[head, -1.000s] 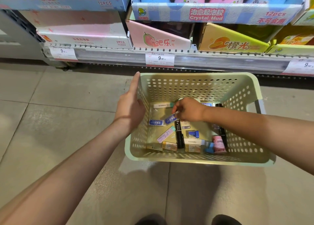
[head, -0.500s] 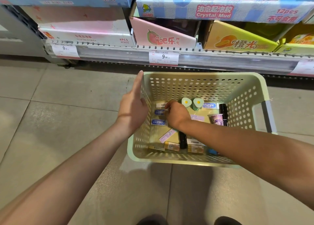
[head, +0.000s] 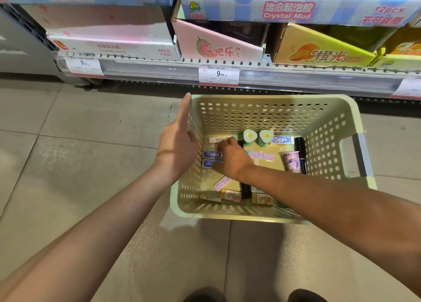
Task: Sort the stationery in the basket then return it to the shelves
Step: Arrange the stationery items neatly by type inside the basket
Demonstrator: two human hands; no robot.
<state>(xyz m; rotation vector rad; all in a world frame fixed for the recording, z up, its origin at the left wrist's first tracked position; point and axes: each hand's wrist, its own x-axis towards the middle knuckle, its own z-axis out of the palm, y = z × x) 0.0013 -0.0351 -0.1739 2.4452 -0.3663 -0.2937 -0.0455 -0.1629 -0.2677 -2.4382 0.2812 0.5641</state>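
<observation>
The shop floor (head: 68,165) was grey tile, and along the back ran a low shelf (head: 273,73) with price tags clipped to its rail and display cartons above it: a pink one (head: 218,44) with a guava printed on it, an orange one (head: 319,48), and a blue plaid box (head: 296,9) marked "Crystal Mud".

On the floor just in front of the shelf sat a pale green perforated basket (head: 262,114). The person's left hand (head: 180,142) lay against the outside of the basket's left wall, fingers straight and the forefinger pointing up along the rim, thumb hooked over the edge. The right hand (head: 230,158) reached down inside, fingers curled at a white barcoded eraser (head: 217,139) near the far left corner; whether it actually gripped anything I could not tell.

Just beside that hand two blue erasers (head: 211,154) lay one below the other against the left wall. Two green egg-shaped pieces (head: 249,137) with yellow centres stood near the back wall, a blue-and-white eraser (head: 281,140) next to them, then a black pen (head: 300,153) and a purple cup-shaped item (head: 291,161) on the right. A lilac strip (head: 222,183) and several small yellowish boxes (head: 231,195) lay along the near wall.
</observation>
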